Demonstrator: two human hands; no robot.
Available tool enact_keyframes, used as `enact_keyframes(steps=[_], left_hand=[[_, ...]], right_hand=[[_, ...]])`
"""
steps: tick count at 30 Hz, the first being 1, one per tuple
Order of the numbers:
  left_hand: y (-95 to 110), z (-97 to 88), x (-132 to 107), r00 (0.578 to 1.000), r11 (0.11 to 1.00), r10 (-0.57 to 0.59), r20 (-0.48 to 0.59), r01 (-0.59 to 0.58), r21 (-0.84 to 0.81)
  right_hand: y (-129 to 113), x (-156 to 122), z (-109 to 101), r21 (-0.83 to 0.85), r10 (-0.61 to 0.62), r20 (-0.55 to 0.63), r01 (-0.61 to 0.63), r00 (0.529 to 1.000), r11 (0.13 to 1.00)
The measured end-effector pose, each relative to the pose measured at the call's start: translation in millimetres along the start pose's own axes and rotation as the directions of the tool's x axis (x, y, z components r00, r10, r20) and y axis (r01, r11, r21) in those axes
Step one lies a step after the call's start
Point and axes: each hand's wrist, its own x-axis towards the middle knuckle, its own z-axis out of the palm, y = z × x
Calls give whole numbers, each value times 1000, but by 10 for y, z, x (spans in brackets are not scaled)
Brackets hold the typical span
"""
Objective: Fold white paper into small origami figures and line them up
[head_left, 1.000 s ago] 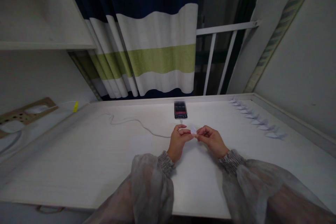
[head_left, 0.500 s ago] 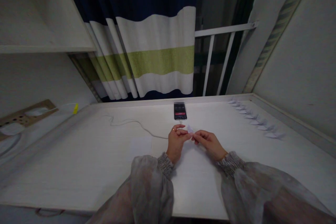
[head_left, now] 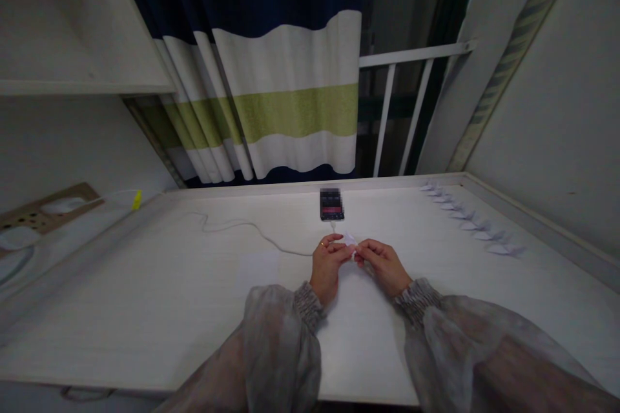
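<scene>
A small white folded piece of paper (head_left: 350,242) is pinched between both hands just above the white table (head_left: 169,297). My left hand (head_left: 328,263) grips its left side with thumb and fingers closed; a ring shows on one finger. My right hand (head_left: 382,261) pinches its right side, fingers curled. Both wrists wear sheer grey sleeves.
A phone (head_left: 332,204) lies beyond the hands with a white cable (head_left: 252,228) running left. A row of several small folded paper shapes (head_left: 472,219) lines the table's right side. A faint square sheet (head_left: 256,268) lies left of my hands. A striped curtain (head_left: 285,90) hangs behind.
Both hands drew closer together and shifted slightly left, working the folded paper between the fingertips. The paper now sits lower between the fingers.
</scene>
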Motion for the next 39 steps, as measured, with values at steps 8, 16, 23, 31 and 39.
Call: enact_keyframes(steps=[8, 16, 23, 31, 39], left_hand=[[20, -1, -39, 998, 999, -43, 48, 42, 26], [31, 0, -16, 1000, 998, 9, -25, -11, -60], [37, 22, -18, 1000, 996, 13, -22, -15, -91], [37, 48, -14, 998, 988, -36, 54, 44, -151], [-10, 19, 10, 996, 996, 2, 91, 6, -87]], right_hand=[[-25, -10, -22, 26, 3, -27, -2, 1000, 1000], [-2, -8, -34, 86, 24, 54, -29, 998, 996], [-41, -21, 34, -58, 40, -68, -44, 997, 997], [-45, -55, 19, -106, -7, -55, 1, 998, 994], [-80, -58, -26, -193, -93, 29, 97, 995, 976]])
